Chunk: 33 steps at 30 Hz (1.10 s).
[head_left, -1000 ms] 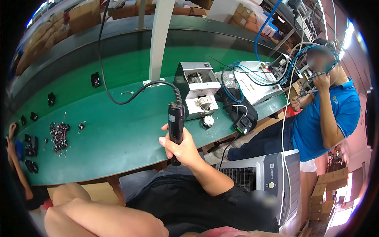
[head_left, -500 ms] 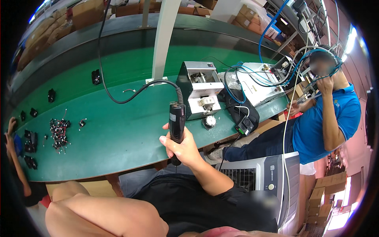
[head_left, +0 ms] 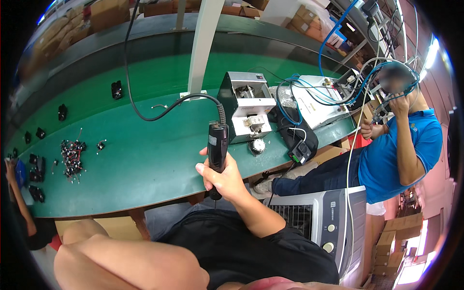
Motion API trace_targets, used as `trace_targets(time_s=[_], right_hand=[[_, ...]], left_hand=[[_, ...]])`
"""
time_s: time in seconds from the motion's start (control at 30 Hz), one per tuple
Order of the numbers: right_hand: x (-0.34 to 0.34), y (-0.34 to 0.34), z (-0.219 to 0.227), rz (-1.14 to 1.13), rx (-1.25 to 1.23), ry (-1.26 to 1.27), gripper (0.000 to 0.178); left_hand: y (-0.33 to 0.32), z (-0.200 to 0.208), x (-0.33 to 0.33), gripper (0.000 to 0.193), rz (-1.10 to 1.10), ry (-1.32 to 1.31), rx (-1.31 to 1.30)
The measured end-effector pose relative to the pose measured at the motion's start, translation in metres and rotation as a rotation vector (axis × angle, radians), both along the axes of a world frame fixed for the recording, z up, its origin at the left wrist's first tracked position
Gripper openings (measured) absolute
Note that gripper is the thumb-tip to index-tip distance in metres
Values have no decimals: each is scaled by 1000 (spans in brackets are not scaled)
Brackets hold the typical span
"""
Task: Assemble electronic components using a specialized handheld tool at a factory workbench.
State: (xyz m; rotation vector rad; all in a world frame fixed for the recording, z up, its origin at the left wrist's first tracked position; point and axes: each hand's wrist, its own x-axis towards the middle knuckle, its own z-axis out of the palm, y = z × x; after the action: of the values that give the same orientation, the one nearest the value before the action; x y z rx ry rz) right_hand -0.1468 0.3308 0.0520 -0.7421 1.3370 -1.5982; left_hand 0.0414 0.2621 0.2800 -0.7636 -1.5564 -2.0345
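Observation:
My right hand (head_left: 223, 180) is wrapped around a black electric screwdriver (head_left: 217, 145), held upright over the near edge of the bench. Its coiled cable end points up, and the thin bit points down toward my black shirt. Just beyond the hand stands a black and silver bench machine (head_left: 246, 108) with an open top. A small round white-topped part (head_left: 256, 146) sits at its foot. My left arm (head_left: 130, 256) is bent across the lower left; its hand does not show.
On the green bench (head_left: 140, 164) lie a pile of small wired parts (head_left: 72, 157) and several black housings (head_left: 37, 166). A white post (head_left: 203, 48) rises behind. To the right are a cable-covered white panel (head_left: 314, 104), an air cooler (head_left: 333, 217) and a co-worker in blue (head_left: 396, 150).
The view has shifted slightly. My right hand keeps its grip on the screwdriver in almost the same place. At the far left, another person's hand has moved a little.

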Motion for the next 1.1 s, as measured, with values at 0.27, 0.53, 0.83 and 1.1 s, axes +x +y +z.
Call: trace_targets(time_s=[0.27, 0.53, 0.83, 1.1], right_hand=[[3, -4, 0, -1, 12, -6, 38], [-12, -20, 22, -30, 38, 117, 41], [55, -138, 62, 441, -5, 814, 49], [147, -241, 15, 507, -36, 1478, 57]], left_hand=[[-6, -12, -2, 8, -128, -109, 255], [-35, -148, 97, 31, 831, -252, 35], [15, -346, 321, 44, 1673, -879, 1082], [101, -481, 412, 15, 1307, -1835, 667]])
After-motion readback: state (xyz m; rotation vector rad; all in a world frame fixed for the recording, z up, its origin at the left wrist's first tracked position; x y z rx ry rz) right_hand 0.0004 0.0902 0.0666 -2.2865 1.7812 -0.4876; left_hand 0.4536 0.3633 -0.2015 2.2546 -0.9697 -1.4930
